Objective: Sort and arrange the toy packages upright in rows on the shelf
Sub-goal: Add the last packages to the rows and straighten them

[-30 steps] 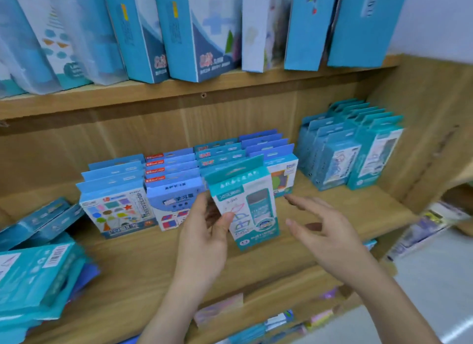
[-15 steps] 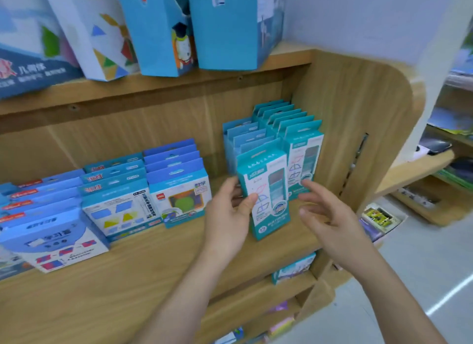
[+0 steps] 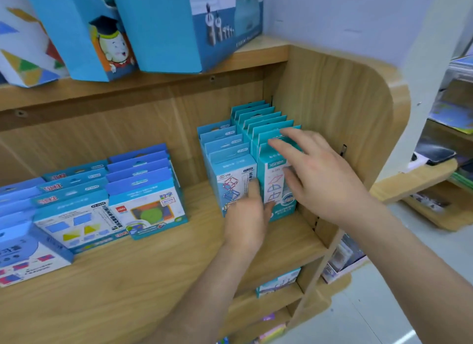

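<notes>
Head view showed your teal package [image 3: 275,174] upright, fronting the row at the shelf's [image 3: 158,266] right end, left hand [image 3: 245,218] pressing its face straight-fingered, right hand [image 3: 322,179] spread over its top; the leaning blue packages [image 3: 69,215] leftward seemingly remained.

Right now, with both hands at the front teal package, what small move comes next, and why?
Probably press the teal package back flush against its row, then release: it stands upright at the front, right hand spread over its top, left hand at its lower edge.
</notes>
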`<state>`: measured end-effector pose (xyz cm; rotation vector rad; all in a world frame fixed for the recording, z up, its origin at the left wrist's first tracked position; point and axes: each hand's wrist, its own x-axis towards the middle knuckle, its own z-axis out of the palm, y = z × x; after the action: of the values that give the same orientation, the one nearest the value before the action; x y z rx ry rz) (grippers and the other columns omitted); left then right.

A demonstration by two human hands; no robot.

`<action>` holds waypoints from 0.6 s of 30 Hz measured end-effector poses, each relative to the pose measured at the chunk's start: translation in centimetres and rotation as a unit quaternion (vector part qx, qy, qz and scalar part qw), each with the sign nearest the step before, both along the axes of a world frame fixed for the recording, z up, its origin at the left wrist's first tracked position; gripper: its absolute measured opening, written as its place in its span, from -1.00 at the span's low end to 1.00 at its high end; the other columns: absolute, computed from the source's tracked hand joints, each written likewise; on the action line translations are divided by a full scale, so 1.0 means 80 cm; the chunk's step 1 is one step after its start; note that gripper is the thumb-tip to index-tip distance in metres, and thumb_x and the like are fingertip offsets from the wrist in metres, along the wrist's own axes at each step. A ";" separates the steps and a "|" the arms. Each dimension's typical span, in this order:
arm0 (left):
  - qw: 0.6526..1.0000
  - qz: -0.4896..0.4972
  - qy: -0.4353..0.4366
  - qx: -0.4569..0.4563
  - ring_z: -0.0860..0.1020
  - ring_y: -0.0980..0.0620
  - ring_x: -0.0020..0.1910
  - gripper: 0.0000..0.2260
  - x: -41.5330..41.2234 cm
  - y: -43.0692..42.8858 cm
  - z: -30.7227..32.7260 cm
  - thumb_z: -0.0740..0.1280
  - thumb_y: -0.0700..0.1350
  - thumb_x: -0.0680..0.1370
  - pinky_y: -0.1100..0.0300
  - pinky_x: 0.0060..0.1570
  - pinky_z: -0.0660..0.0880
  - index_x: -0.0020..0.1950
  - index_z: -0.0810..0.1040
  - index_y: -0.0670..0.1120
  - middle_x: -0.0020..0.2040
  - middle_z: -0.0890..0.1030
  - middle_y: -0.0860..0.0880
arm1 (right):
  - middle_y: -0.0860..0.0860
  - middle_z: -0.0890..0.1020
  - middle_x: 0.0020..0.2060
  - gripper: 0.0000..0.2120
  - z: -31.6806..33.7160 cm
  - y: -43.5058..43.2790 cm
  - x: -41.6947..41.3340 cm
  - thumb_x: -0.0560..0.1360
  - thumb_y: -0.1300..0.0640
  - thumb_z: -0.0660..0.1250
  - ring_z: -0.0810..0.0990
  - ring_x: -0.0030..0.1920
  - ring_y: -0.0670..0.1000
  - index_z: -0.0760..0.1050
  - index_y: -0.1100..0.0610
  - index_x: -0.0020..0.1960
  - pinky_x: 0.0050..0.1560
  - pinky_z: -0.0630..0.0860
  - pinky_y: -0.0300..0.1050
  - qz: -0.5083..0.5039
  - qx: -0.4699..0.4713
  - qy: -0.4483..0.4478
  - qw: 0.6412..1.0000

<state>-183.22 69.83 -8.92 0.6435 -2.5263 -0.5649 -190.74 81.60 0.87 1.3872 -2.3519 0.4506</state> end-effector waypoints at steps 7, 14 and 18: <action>0.981 0.027 -0.150 -0.121 0.62 -0.21 -0.06 -0.67 -0.017 0.001 0.013 0.14 0.11 0.62 0.10 -0.28 0.38 0.08 0.43 -0.16 -0.02 0.64 -0.18 | 0.15 0.26 0.38 -0.40 0.017 -0.029 -0.011 0.45 0.25 0.33 0.33 0.32 0.19 0.21 0.05 0.44 0.11 0.51 0.08 -0.026 0.013 -0.031 0.999; 0.991 0.004 -0.122 -0.045 0.59 -0.20 -0.07 -0.63 -0.017 -0.007 0.004 0.17 0.14 0.60 0.05 -0.17 0.47 0.02 0.51 -0.17 -0.02 0.64 -0.18 | 0.05 0.42 0.29 -0.54 0.027 -0.034 -0.019 0.52 0.15 0.32 0.38 0.28 0.08 0.31 -0.02 0.37 0.21 0.40 -0.03 -0.033 0.023 -0.093 0.995; 0.996 -0.007 -0.085 -0.003 0.59 -0.13 -0.14 -0.63 -0.012 -0.008 0.003 0.19 0.15 0.58 0.08 -0.22 0.49 -0.07 0.52 -0.16 -0.08 0.65 -0.13 | 0.04 0.46 0.27 -0.57 0.030 -0.033 -0.018 0.52 0.18 0.31 0.40 0.26 0.08 0.36 -0.01 0.36 0.24 0.38 -0.05 -0.023 0.001 -0.121 0.992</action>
<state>-184.17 69.21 -8.67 0.6985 -2.6910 -0.5286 -192.19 78.99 3.28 1.3420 -2.5696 0.6337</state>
